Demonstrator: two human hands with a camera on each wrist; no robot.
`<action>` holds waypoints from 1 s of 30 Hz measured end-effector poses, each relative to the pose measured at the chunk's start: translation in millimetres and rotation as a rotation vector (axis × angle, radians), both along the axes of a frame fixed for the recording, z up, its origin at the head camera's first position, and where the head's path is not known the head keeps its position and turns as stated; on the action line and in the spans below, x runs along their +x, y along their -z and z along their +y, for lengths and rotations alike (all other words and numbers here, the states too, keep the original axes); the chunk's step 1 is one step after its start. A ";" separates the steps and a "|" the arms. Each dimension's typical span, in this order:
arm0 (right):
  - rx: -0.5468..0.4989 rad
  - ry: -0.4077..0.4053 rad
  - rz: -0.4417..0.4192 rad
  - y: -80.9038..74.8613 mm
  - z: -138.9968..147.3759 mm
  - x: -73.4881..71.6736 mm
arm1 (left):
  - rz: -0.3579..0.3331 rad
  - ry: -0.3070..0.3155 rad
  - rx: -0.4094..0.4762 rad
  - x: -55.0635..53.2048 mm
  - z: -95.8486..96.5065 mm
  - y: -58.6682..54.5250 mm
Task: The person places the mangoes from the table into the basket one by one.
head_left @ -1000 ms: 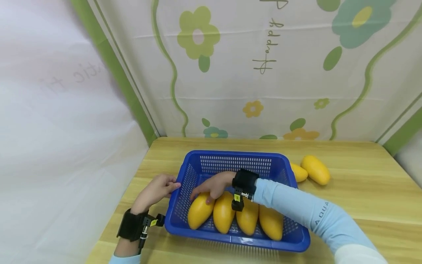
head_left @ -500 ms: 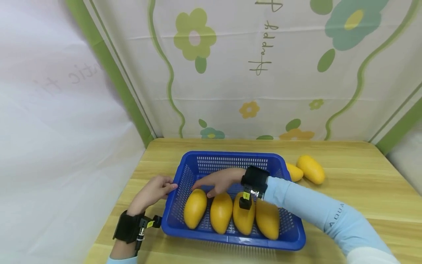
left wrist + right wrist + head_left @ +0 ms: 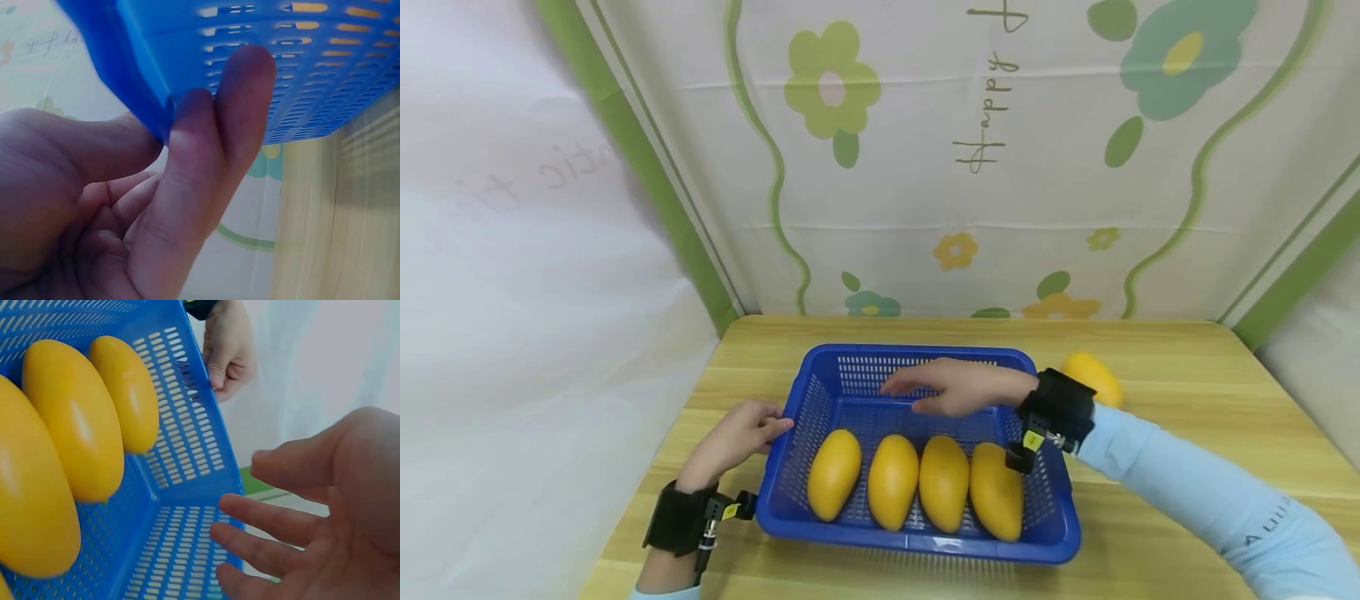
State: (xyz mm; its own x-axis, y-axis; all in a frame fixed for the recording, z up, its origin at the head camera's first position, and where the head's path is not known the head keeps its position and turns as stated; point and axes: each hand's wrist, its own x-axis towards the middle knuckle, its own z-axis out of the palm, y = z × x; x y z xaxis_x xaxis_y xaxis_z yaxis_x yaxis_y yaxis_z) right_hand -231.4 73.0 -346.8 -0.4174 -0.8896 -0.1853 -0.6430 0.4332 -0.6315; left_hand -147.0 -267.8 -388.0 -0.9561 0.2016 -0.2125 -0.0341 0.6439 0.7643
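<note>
My left hand (image 3: 739, 442) pinches the left rim of a blue plastic basket (image 3: 917, 546); in the left wrist view the thumb lies on one side of the rim and the fingers (image 3: 247, 94) on the other. Inside the basket several yellow mangoes stand in a row along the near side, from the leftmost mango (image 3: 835, 475) to the rightmost mango (image 3: 997, 492). Over the basket's back half hovers my right hand (image 3: 966, 386), fingers extended and holding nothing. In the right wrist view its spread fingers (image 3: 269, 515) appear apart from the mangoes (image 3: 75, 419).
Behind the right wrist, another mango (image 3: 1093, 379) lies on the wooden table (image 3: 1165, 400), partly covered by the wrist strap. A flower-printed cloth (image 3: 880, 192) hangs along the table's back edge, and white cloth (image 3: 535, 317) closes off the left side.
My right hand has come off the leftmost mango and moved right and back, rising over the basket. My left hand keeps its grip on the rim. The view has shifted slightly.
</note>
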 end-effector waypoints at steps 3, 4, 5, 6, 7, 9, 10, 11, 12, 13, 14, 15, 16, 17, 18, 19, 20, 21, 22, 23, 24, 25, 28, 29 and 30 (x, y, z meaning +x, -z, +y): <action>-0.055 0.028 0.004 -2.5 9.4 -0.3 | -0.009 -0.006 0.003 0.3 -1.8 0.3; -0.069 0.037 0.000 -3.3 11.8 -0.3 | -0.013 -0.008 0.003 0.3 -2.1 0.3; -0.080 0.047 -0.001 -4.0 13.9 -0.4 | -0.015 -0.010 0.004 0.4 -2.3 0.3; -0.093 0.055 0.002 -4.7 15.7 -0.5 | -0.014 -0.011 0.003 0.5 -2.4 0.3; -0.104 0.057 0.000 -5.1 17.5 -0.5 | -0.013 -0.013 0.004 0.3 -2.3 0.3; -0.124 0.066 -0.003 -6.4 21.2 0.1 | -0.012 -0.012 0.004 0.0 -2.0 0.2; -0.135 0.067 -0.003 -7.0 23.3 0.6 | -0.011 -0.010 0.003 -0.2 -1.8 0.2; -0.146 0.067 0.001 -6.8 25.6 0.7 | -0.009 -0.008 0.004 -0.2 -1.5 0.3; -0.155 0.070 0.005 -7.5 27.8 1.3 | -0.009 -0.004 0.003 -0.3 -1.3 0.4; -0.167 0.070 0.008 -7.8 30.0 1.9 | -0.008 -0.003 0.002 -0.4 -1.1 0.4; -0.177 0.073 0.016 -8.2 32.4 2.5 | -0.007 -0.002 -0.002 -0.5 -0.9 0.5; -0.188 0.075 0.017 -8.6 34.7 2.9 | -0.006 -0.001 -0.003 -0.4 -0.8 0.4; -0.199 0.075 0.014 -8.9 36.9 3.4 | -0.005 -0.002 -0.004 -0.3 -0.7 0.2; -0.206 0.080 0.012 -9.1 39.0 3.7 | -0.004 -0.003 -0.005 -0.2 -0.7 0.0; -0.215 0.084 0.013 -9.5 41.3 4.0 | -0.003 -0.004 -0.007 -0.1 -0.7 -0.3; -0.222 0.090 0.010 -9.2 43.6 4.1 | 0.000 -0.004 -0.008 -0.1 -0.5 -0.7; -0.226 0.099 0.007 -9.0 46.0 4.2 | 0.001 -0.003 -0.008 -0.1 -0.3 -1.1; -0.231 0.106 0.002 -8.4 48.3 3.9 | 0.002 -0.003 -0.008 0.1 -0.1 -1.5; -0.236 0.111 0.005 -7.8 50.8 3.6 | 0.002 -0.003 -0.010 0.1 0.0 -1.8; -0.236 0.122 0.010 -7.5 53.0 3.5 | 0.003 -0.002 -0.011 0.2 0.1 -2.0; -0.242 0.121 0.017 -6.7 55.7 3.3 | 0.003 -0.002 -0.010 0.3 0.1 -2.0; -0.245 0.124 0.016 -6.2 57.9 3.2 | 0.004 -0.002 -0.011 0.4 0.2 -2.0; -0.259 0.126 0.023 -4.1 65.3 2.4 | 0.005 0.000 -0.011 0.7 0.0 -1.8; -0.260 0.129 0.025 -3.4 67.5 2.2 | 0.005 0.002 -0.009 0.8 -0.1 -1.6; -0.264 0.130 0.025 -2.6 69.8 1.7 | 0.004 0.003 -0.007 0.8 -0.2 -1.6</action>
State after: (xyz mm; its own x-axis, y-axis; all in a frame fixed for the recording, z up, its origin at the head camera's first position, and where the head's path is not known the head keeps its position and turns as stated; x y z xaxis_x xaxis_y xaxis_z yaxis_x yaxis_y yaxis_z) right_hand -229.7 142.8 -344.2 -0.5326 -0.8444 0.0576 -0.6099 0.3357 -0.7179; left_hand -146.2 -268.0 -386.5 -0.9565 0.2031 -0.2097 -0.0287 0.6495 0.7598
